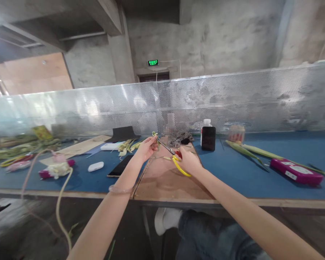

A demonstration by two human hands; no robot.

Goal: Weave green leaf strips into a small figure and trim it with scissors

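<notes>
My right hand (188, 160) grips yellow-handled scissors (176, 159), whose blades point up and left toward my left hand. My left hand (147, 146) pinches a small green leaf strip (155, 135) right at the scissor tips. Both hands hover over a brown board (165, 180) lying on the blue table top (233, 173). A clear bangle sits on my left forearm.
Cut leaf pieces (128, 144) and a dark phone (120, 166) lie to the left, with a white case (95, 166). To the right stand a dark bottle (208, 137), long green leaves (249, 151) and a pink box (295, 171). A perforated metal screen (233, 101) backs the table.
</notes>
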